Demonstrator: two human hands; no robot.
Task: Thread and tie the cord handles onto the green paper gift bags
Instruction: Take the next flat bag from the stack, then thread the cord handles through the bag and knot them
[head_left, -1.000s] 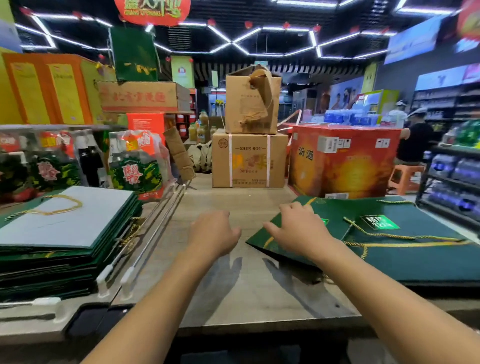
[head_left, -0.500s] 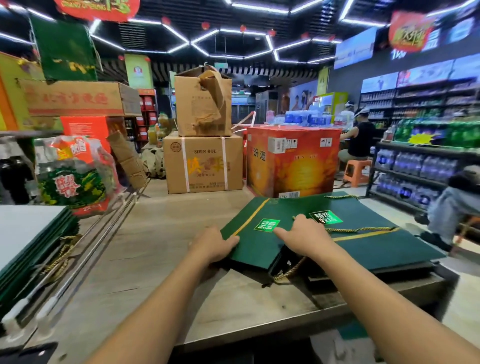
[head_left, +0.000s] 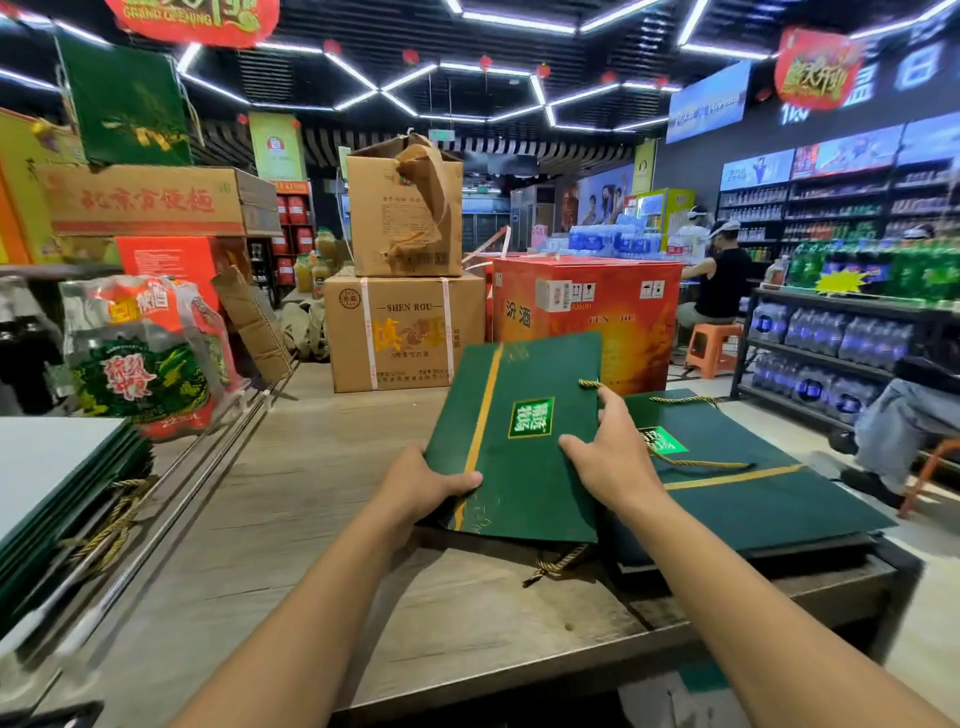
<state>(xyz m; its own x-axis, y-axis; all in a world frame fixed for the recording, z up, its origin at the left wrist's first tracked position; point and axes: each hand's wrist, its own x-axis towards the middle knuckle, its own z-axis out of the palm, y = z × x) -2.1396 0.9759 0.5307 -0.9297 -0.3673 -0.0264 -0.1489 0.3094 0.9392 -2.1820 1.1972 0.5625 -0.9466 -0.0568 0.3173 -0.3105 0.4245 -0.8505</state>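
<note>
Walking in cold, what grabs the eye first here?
A flat, gold-striped dark-green paper gift bag, gripped centre-frame by the left hand and right hand over the wooden counter. Right of it lies a stack of green bags with gold twisted cords; behind stands an orange-red carton.

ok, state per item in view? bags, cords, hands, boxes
held bag: folded flat, lifted, far end tilted up
left hand: pinches the held bag's near left corner
right hand: holds its right edge
right stack: bags flat, gold cord lying on top
left stack: flat, rope ends hanging at its edge
top carton: open, flap torn
lower carton: taped shut
</note>
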